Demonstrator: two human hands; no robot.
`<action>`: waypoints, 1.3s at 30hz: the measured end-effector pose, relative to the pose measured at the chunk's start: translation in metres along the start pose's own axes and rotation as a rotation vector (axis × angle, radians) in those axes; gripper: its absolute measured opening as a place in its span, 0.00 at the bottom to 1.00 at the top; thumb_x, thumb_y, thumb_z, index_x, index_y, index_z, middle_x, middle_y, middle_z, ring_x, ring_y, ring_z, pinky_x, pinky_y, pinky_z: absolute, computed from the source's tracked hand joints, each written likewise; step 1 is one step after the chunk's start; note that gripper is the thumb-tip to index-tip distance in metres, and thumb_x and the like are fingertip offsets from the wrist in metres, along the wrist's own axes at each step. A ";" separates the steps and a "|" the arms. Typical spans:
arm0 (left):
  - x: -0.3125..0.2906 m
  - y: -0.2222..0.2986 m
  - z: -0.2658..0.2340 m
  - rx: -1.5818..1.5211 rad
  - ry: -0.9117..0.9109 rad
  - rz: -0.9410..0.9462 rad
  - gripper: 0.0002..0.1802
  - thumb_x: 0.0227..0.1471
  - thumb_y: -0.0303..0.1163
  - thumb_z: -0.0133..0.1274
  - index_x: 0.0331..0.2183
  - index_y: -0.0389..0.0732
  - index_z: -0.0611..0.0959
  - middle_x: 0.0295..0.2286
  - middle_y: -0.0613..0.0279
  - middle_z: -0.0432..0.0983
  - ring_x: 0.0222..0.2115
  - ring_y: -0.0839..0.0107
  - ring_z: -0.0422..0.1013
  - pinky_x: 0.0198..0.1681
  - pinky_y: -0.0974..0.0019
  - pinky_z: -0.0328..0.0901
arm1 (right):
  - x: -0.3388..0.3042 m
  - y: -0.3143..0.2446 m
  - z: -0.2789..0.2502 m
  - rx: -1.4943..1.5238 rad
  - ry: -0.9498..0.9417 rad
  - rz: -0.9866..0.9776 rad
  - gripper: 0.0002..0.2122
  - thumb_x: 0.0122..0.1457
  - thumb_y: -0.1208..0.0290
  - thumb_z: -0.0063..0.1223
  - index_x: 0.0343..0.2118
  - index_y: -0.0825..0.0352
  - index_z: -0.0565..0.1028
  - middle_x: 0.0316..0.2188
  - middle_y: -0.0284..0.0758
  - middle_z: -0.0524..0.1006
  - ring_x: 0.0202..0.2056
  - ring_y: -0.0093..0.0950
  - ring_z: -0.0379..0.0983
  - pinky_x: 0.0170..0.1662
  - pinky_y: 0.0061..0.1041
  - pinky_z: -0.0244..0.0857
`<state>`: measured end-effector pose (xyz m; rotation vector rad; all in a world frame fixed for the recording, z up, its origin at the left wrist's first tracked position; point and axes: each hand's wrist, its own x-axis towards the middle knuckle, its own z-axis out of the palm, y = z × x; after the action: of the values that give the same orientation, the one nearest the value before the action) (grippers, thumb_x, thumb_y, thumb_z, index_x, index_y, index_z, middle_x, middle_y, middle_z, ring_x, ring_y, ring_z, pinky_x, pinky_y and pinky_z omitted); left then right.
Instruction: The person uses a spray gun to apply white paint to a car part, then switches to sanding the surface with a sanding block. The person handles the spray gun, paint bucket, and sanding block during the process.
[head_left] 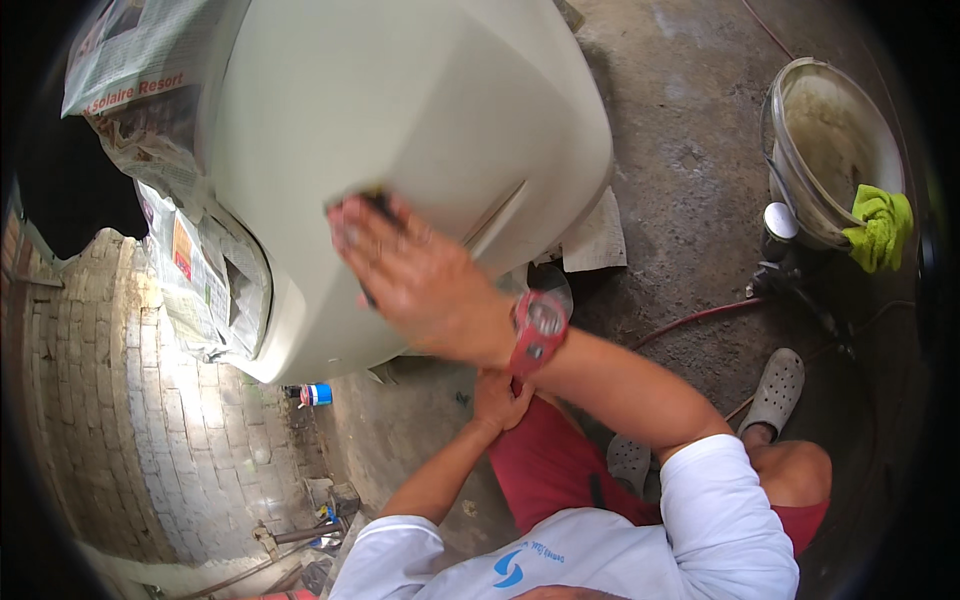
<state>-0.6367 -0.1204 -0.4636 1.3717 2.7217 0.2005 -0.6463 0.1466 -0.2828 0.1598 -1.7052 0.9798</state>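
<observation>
My right hand [410, 270], blurred by motion and wearing a red watch [540, 325] at the wrist, presses a dark sanding block [382, 205] against a pale, curved vehicle body panel [330, 120]. The block is mostly covered by the fingers; its dark edges show on either side. Below that wrist, my left hand [503, 402] rests on my knee, at the hem of the red shorts [545, 455], with nothing visible in it. Its fingers are partly hidden. Newspaper masking [195, 215] covers the panel's left side.
At the right stands a pale bucket [840, 140] with a lime-green cloth [880, 228] over its rim. Beside it is a spray gun [780, 250] with a red hose [690, 318]. A blue can [316, 394] sits near the brick wall [150, 400] at left.
</observation>
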 end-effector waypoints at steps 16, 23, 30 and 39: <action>0.014 0.020 -0.015 -0.093 0.010 0.007 0.18 0.59 0.38 0.64 0.49 0.43 0.87 0.49 0.56 0.84 0.55 0.52 0.75 0.61 0.51 0.65 | -0.033 0.029 -0.027 -0.040 0.059 0.145 0.25 0.76 0.68 0.49 0.73 0.70 0.68 0.75 0.49 0.65 0.78 0.46 0.55 0.77 0.46 0.55; 0.021 0.022 -0.011 -0.139 -0.001 0.037 0.19 0.59 0.39 0.64 0.50 0.44 0.87 0.49 0.56 0.84 0.56 0.52 0.75 0.61 0.51 0.64 | 0.024 0.097 -0.070 -0.130 0.389 0.070 0.27 0.71 0.65 0.55 0.69 0.73 0.71 0.72 0.53 0.68 0.74 0.50 0.63 0.74 0.46 0.60; 0.024 0.017 -0.008 -0.070 -0.005 0.033 0.18 0.59 0.39 0.64 0.50 0.43 0.87 0.50 0.55 0.84 0.56 0.51 0.75 0.62 0.51 0.63 | -0.013 0.038 -0.034 -0.115 0.047 0.091 0.28 0.72 0.68 0.54 0.72 0.72 0.68 0.74 0.47 0.66 0.77 0.47 0.58 0.77 0.44 0.55; 0.025 0.019 -0.007 -0.149 -0.017 0.042 0.19 0.60 0.41 0.63 0.49 0.43 0.87 0.50 0.55 0.83 0.56 0.51 0.75 0.63 0.50 0.63 | 0.044 0.091 -0.079 -0.134 0.300 0.105 0.27 0.72 0.67 0.54 0.70 0.75 0.69 0.73 0.51 0.67 0.75 0.52 0.60 0.73 0.45 0.62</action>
<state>-0.6371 -0.0899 -0.4546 1.3827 2.6066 0.3851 -0.6554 0.2741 -0.2894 -0.1592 -1.5068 0.9120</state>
